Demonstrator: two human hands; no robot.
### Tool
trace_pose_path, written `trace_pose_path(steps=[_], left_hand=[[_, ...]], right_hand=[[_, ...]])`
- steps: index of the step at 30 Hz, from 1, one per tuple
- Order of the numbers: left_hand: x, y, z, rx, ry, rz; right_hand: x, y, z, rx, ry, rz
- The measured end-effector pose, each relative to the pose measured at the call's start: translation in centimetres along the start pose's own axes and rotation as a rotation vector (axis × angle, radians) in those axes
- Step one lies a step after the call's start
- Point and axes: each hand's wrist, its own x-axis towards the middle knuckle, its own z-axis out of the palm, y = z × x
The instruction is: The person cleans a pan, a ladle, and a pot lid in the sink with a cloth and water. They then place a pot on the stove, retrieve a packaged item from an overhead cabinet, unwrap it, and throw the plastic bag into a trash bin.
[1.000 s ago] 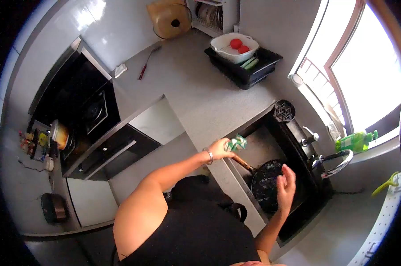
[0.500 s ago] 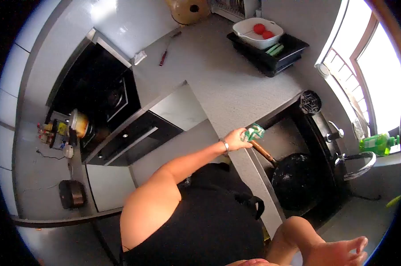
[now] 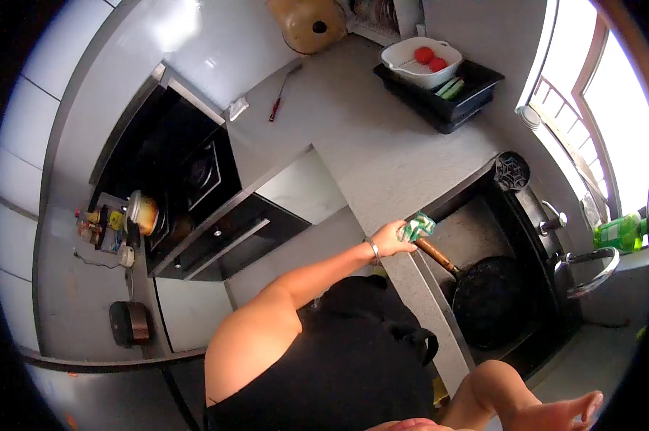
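Note:
My left hand (image 3: 390, 239) is closed on a crumpled green and white cloth (image 3: 416, 228) at the sink's near edge. Just under the cloth is the wooden handle (image 3: 437, 256) of a black frying pan (image 3: 491, 300); whether my fingers also grip the handle I cannot tell. The pan lies in the dark sink (image 3: 475, 228), its black inside facing up. At the lower right my right hand (image 3: 558, 414) is raised away from the sink, partly cut off by the frame, with fingers stretched and nothing visible in it.
A curved tap (image 3: 597, 276) and a green soap bottle (image 3: 619, 234) stand beyond the sink. On the counter (image 3: 339, 108), a white basket (image 3: 411, 70) with red tomatoes rests on a black tray (image 3: 450, 108) holding green vegetables. A red-handled tool (image 3: 276, 108) lies left. A stove (image 3: 188, 161) is further left.
The whole view has shifted slightly right and down. Pale marks inside the pan no longer show, and its inside looks darker. My left hand keeps hold of the cloth.

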Motion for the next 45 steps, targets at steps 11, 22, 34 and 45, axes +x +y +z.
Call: trace_pose_path(steps=[11,22,34,45], left_hand=[[0.1,0.2,0.8,-0.049,-0.044,-0.025],[-0.3,0.7,1.5,-0.071,-0.185,-0.095],[-1.9,2.2,6.6,0.145,0.038,0.302],[-3.8,1.9,2.9,0.035,0.48,0.457]], right_hand=[[-0.5,-0.2,0.4,0.106,0.017,0.028],[-3.8,2.4,-2.3,0.438,-0.013,0.241],[-28.3,8.6,-3.0,0.157,-0.532,1.632],[-26.5,5.9,6.5,0.603,-0.269,1.765]])
